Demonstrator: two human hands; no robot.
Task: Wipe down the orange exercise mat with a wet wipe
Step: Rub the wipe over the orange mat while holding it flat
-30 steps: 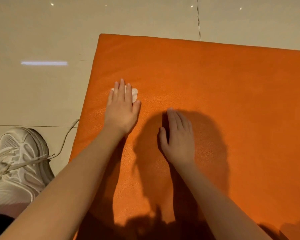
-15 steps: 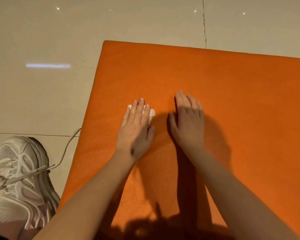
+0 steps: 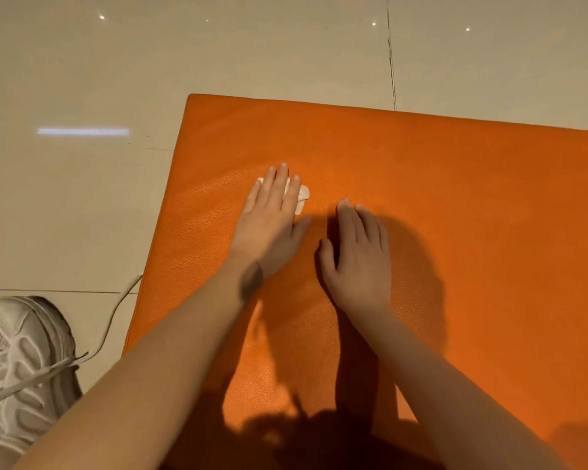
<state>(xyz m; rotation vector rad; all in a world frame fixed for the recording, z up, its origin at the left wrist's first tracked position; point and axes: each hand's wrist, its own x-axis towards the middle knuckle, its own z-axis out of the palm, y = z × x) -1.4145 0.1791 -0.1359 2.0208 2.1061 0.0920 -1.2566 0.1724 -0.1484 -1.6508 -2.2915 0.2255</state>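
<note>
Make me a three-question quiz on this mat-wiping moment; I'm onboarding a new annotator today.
1. True or false: the left hand presses the wet wipe flat onto the orange mat.
2. Which hand lies bare on the mat, with nothing under it? A) the right hand B) the left hand C) neither
3. Fill in: the white shoe stands on the ___, beside the mat's left edge.

Key: 1 true; 2 A; 3 floor.
</note>
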